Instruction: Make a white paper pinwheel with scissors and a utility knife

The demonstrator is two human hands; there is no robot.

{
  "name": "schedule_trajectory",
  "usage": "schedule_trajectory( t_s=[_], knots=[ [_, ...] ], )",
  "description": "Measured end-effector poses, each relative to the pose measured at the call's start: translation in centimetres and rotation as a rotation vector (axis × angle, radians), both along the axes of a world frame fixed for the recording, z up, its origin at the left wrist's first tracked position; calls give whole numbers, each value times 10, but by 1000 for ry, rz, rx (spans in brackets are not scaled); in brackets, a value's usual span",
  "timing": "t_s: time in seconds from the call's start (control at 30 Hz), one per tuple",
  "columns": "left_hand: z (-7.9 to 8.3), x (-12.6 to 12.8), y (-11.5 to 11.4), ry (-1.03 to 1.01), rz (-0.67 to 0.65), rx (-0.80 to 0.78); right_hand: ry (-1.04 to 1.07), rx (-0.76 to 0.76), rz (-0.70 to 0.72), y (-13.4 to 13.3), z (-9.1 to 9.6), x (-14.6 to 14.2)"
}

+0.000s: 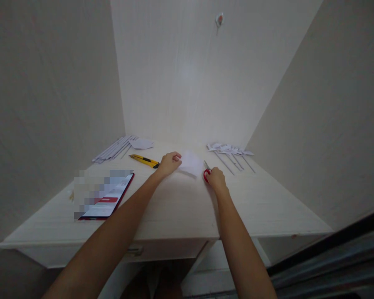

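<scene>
My left hand pinches the left edge of a small white sheet of paper, which curves slightly above the desk. Red-handled scissors are in my right hand, their short metal blades pointing away from me beside the paper's right edge. Blades and paper look apart. A yellow and black utility knife lies just left of my left hand, one end near my wrist.
On the desk, a tablet in a red case lies at left. Folded paper strips and a cut paper piece sit at back left. Several paper pinwheel-like shapes on thin sticks lie at back right. Walls enclose three sides.
</scene>
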State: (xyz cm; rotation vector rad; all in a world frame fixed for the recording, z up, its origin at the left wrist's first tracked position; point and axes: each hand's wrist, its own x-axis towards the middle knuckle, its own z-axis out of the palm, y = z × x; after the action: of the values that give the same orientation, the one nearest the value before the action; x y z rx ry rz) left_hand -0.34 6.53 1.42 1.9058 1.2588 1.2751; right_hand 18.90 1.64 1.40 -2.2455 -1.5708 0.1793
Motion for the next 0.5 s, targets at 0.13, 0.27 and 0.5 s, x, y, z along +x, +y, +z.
schedule_trajectory(
  t_s=[0.13, 0.27, 0.5],
  knots=[
    [-9, -1, -2, 246, -109, 4, -102, -11, -24, 1, -2, 3],
    [-15, -3, -5, 436, -155, 29, -169, -7, -9, 3, -5, 2],
    [-4, -3, -13, 627, -136, 166, -217, 34, -30, 3, -8, 0]
  ],
)
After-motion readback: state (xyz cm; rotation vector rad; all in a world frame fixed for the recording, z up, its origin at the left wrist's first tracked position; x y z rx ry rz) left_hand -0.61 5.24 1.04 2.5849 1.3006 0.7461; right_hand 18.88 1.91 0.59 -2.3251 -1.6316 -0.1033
